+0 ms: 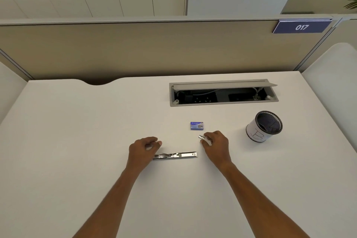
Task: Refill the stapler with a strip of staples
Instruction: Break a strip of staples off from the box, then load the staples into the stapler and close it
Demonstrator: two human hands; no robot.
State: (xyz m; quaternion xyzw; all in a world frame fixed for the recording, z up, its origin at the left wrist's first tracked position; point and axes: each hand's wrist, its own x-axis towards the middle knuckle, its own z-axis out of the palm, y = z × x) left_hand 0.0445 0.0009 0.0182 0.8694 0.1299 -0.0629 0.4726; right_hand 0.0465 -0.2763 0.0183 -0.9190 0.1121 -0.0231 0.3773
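Stapler (pixel 176 155) parts lie opened flat on the white desk (pixel 77 141), a shiny metal piece whose long axis runs left to right across the view, almost level, with the squared end pointing right and the left end tucked under the left hand (pixel 144 150). Its channel side faces up; whether any staples sit in it is too small to tell.

That left hand rests at the stapler's left end with the fingers curled in and the thumb meeting the fingertips. It touches or covers the metal there, but I cannot tell whether it actually pinches the stapler.

Just past the stapler's right end and a little farther from the person, the right hand (pixel 216 144) pinches a short silvery strip of staples (pixel 202 137) between thumb and fingers; the strip sticks out to the left of the fingers, angled slightly, clear of the stapler.

Beyond the stapler, farther from the person than the right hand, a small blue staple box (pixel 196 125) lies flat. Well to the stapler's right stands a black mesh pen cup (pixel 263 126) with a white label wrapped round it. Far behind the stapler, a cable tray (pixel 224 92) set into the desk has its lid open, and the partition (pixel 135 48) carries a blue plate (pixel 302 27) reading 017.
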